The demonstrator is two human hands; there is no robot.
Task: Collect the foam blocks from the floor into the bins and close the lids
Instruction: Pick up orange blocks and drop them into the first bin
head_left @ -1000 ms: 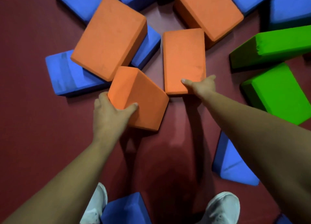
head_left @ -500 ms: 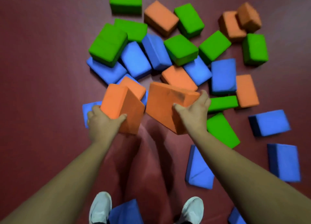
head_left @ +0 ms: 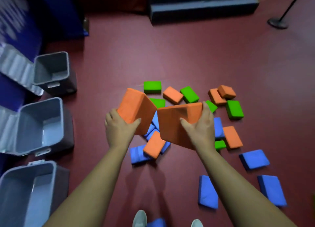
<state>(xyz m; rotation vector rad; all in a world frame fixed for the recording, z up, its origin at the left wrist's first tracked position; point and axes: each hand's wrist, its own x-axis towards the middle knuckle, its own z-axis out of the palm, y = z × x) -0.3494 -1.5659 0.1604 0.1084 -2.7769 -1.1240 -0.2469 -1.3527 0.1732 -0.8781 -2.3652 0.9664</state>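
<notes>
My left hand [head_left: 119, 126] grips an orange foam block [head_left: 134, 107], lifted off the floor and tilted. My right hand [head_left: 199, 129] grips a second orange foam block [head_left: 173, 122], held beside the first at the same height. Below them lies a pile of orange, green and blue foam blocks [head_left: 189, 94] on the red floor. Three grey bins stand in a column at the left, lids swung open: a far bin [head_left: 52, 69], a middle bin [head_left: 40, 124] and a near bin [head_left: 25, 192]. All three look hollow inside.
Loose blue blocks [head_left: 254, 159] lie to the right and near my white shoes [head_left: 139, 219]. Dark steps [head_left: 201, 6] run along the back, and a post with a round base [head_left: 277, 23] stands at the far right. A blue wall sits behind the bins.
Both hands have lifted their orange blocks off the floor. My view has risen and pulled back, bringing the three bins at the left and the steps into sight.
</notes>
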